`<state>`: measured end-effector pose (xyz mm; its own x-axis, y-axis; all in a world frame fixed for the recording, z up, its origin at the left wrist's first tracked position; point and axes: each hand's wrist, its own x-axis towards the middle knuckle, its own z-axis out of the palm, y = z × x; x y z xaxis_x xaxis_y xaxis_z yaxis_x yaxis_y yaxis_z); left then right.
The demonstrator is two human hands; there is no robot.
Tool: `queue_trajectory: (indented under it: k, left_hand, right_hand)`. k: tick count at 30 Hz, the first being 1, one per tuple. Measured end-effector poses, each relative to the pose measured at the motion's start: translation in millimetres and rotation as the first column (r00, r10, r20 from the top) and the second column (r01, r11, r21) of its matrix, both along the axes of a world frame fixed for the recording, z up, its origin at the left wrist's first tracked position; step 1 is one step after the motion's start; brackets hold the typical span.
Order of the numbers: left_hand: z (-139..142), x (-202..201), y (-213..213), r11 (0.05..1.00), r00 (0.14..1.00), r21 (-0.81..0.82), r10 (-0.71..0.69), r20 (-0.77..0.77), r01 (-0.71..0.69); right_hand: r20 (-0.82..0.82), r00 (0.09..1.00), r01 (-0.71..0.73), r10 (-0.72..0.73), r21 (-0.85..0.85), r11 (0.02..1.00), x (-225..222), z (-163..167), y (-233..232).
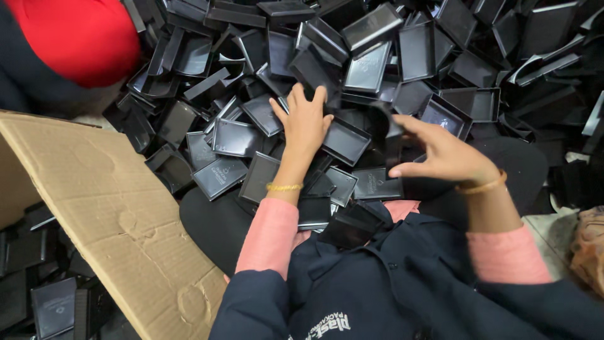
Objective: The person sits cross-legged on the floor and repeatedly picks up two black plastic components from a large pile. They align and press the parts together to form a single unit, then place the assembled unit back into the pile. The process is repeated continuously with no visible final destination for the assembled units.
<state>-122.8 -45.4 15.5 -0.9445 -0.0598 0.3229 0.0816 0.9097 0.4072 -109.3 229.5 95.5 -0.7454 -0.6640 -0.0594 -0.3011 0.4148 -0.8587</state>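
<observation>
A big heap of shallow black plastic trays [371,63] covers the floor in front of me. My left hand [305,119] reaches into the heap, fingers spread flat over a tray lying there [345,141]. My right hand [443,154] is raised to the right, thumb and fingers pinched on the edge of a blurred black tray [385,126] held upright. Both wrists carry gold bangles and pink cuffs under dark sleeves. More trays [377,184] lie between my hands, close to my lap.
A brown cardboard box flap [107,208] slants across the lower left, with black trays [53,305] stacked inside the box. Another person in red and dark clothing [69,38] sits at the top left. A patterned cloth [591,245] shows at the right edge.
</observation>
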Motion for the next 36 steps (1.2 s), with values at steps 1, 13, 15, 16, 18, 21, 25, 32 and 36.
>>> queue_trajectory:
  k: [1, 13, 15, 16, 18, 21, 25, 32, 36]
  left_hand:
    - [5.8, 8.6, 1.5, 0.999, 0.999, 0.043, -0.031, 0.035, 0.03]
    - [93.9, 122.2, -35.4, 0.761, 0.87, 0.571, -0.468, 0.156, 0.307]
    - [84.6, 118.6, -22.4, 0.616, 0.929, 0.764, -0.364, 0.06, 0.192]
    - [77.7, 117.0, -14.7, 0.519, 0.953, 0.842, -0.303, 0.021, 0.146]
    - [63.1, 117.0, 0.9, 0.534, 0.968, 0.845, -0.211, 0.136, -0.002]
    - [45.3, 119.0, 20.8, 0.596, 0.989, 0.801, -0.141, 0.038, 0.054]
    - [36.3, 120.3, 36.7, 0.288, 0.974, 0.948, -0.213, -0.074, 0.135]
    - [40.2, 114.2, 30.9, -0.174, 0.991, 0.984, -0.115, -0.064, 0.043]
    - [50.7, 118.6, 23.4, 0.025, 0.976, 0.989, -0.168, -0.137, 0.143]
  right_hand:
    - [-0.027, 0.997, 0.068, -0.069, -0.024, 0.997, 5.4, -4.5, 5.8]
    - [0.384, 0.919, 0.295, -0.095, -0.506, 0.811, 31.6, -1.4, 2.8]
    - [0.534, 0.845, 0.359, -0.009, -0.556, 0.75, 41.7, -5.4, -13.3]
    - [0.598, 0.8, 0.395, 0.038, -0.574, 0.717, 47.1, -8.7, -21.3]
    - [0.66, 0.749, 0.433, 0.05, -0.546, 0.717, 58.9, -16.9, -37.3]
    - [0.699, 0.713, 0.446, 0.064, -0.521, 0.728, 74.7, -25.6, -56.9]
    - [0.623, 0.781, 0.403, 0.051, -0.563, 0.721, 81.7, -24.6, -72.2]
    - [0.477, 0.848, 0.425, -0.23, -0.355, 0.833, 91.9, -1.1, -73.7]
    - [0.351, 0.887, 0.412, -0.301, -0.306, 0.858, 101.2, 15.3, -77.8]
